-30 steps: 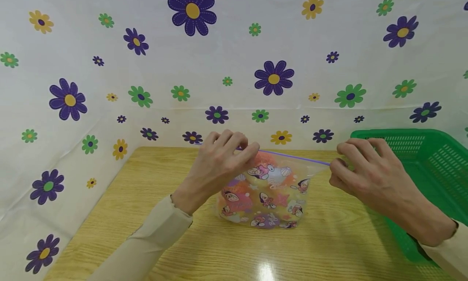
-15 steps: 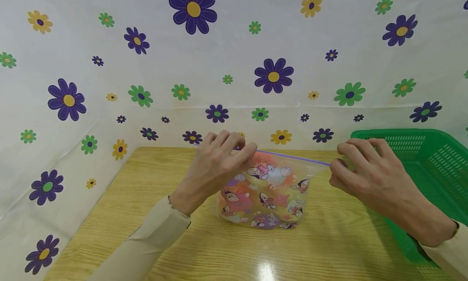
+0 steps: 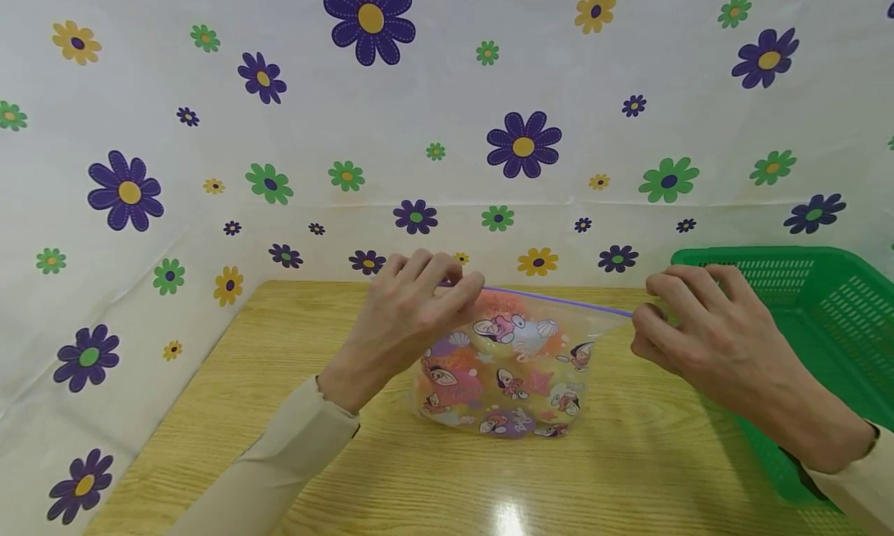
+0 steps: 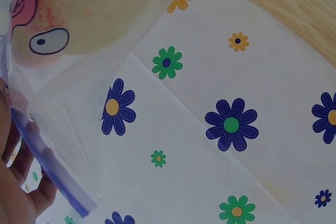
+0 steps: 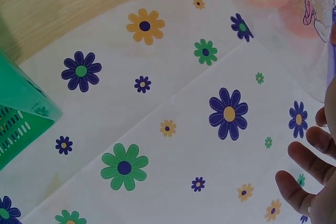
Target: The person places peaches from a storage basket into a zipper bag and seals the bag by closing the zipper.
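A clear zip bag [image 3: 517,373] printed with pink cartoon figures, shells and stars stands upright on the table, with round yellow and reddish things showing through it. Along its top runs a purple zip strip [image 3: 552,297], pulled taut between both hands. My left hand [image 3: 419,303] pinches the strip toward the bag's left end; in the left wrist view the strip's end [image 4: 58,177] passes along my fingers. At the right top corner my right hand [image 3: 705,334] pinches the strip's end. In the right wrist view that hand's other fingers [image 5: 302,166] are loosely bent.
A green plastic basket [image 3: 803,396] with slotted walls stands on the right, partly behind my right forearm. The wooden table [image 3: 300,334] ends at a white flower-print sheet [image 3: 433,94] hanging behind and at the left.
My left hand has slid slightly left along the zip strip, baring a little more of it. The right hand and the bag stay almost still.
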The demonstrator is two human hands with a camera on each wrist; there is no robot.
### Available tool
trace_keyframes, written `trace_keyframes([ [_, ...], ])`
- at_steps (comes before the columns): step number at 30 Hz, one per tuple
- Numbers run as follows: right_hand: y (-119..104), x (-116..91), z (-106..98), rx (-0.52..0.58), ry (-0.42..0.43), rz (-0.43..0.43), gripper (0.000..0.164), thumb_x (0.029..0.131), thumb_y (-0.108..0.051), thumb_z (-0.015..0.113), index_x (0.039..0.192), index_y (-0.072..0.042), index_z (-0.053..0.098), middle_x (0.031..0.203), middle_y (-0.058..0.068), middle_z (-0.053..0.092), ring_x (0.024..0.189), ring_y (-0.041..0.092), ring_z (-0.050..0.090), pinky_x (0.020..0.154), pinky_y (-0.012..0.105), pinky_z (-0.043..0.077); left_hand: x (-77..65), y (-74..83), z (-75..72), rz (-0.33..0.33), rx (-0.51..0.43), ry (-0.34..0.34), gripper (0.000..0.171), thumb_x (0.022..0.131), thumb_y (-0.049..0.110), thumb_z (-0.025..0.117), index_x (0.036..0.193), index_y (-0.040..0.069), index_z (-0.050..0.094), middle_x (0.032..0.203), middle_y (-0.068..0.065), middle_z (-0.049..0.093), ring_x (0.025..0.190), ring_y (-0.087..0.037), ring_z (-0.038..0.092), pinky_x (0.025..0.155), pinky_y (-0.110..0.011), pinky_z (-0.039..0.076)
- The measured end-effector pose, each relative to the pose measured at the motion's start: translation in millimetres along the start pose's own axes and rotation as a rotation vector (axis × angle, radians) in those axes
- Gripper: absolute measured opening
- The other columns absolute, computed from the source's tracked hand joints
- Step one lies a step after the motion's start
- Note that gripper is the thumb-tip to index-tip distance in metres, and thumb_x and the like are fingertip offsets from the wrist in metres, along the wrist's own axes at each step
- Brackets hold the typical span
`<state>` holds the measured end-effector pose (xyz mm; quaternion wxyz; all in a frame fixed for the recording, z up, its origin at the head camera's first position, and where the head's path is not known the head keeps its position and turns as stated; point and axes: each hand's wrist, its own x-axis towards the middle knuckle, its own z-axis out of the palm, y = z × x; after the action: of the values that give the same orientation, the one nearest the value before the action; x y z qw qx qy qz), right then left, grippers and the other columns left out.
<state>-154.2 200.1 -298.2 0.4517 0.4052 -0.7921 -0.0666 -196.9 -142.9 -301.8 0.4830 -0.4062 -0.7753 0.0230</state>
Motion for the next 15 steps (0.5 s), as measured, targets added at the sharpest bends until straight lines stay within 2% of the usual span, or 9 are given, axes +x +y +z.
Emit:
trace_keyframes([
  [15,16.7,-0.4,9.0,0.057,-0.010,-0.010,0.050,0.114,-0.034,0.024,0.089,-0.005,0.057,0.099,0.023,0.061,0.093,0.044,0.060,0.077,0.060,0.052,6.8,-2.4,6.1,-0.028,0.008,-0.037,0.019,0.095,0.028,0.074,0.106,0.017,0.064,0.092,-0.005,0.064,0.080,-0.023,0.060,0.063,-0.033,0.048],
])
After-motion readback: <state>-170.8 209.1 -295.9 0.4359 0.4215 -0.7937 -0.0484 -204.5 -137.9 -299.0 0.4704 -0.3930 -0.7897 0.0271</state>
